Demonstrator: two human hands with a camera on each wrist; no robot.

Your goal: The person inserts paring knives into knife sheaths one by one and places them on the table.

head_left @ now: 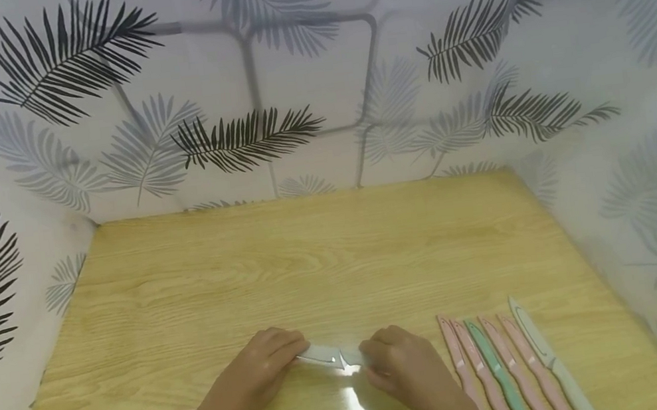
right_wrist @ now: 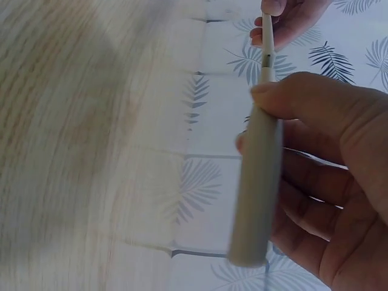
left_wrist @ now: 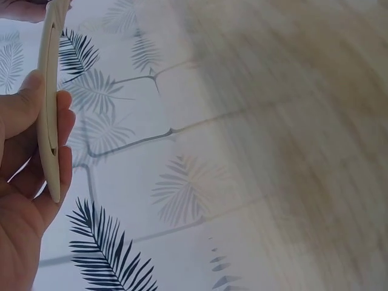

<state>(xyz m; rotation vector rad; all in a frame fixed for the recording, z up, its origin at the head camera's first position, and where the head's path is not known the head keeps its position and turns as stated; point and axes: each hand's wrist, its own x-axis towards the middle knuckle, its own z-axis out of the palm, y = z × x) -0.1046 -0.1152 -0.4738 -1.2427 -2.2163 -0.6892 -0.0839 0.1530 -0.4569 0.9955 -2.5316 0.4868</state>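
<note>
Over the front of the table, both hands hold one pale knife. My left hand (head_left: 258, 367) pinches its light sheath (head_left: 323, 354) between thumb and fingers near the tip. In the left wrist view a narrow slot runs along the edge of this cream sheath (left_wrist: 48, 115). My right hand (head_left: 408, 367) grips the knife's handle (right_wrist: 256, 188), thumb on one side and fingers curled on the other. Sheath and handle lie in one line, meeting between the hands. The blade is largely hidden, so how far it sits inside the sheath is hard to tell.
Right of my right hand, several knives lie side by side: pink knives (head_left: 485, 375), a green knife (head_left: 498, 369) and a longer white knife (head_left: 552, 362). They rest on the wood-grain table (head_left: 310, 260). Leaf-patterned sheeting (head_left: 315, 79) stands around the table's back and sides.
</note>
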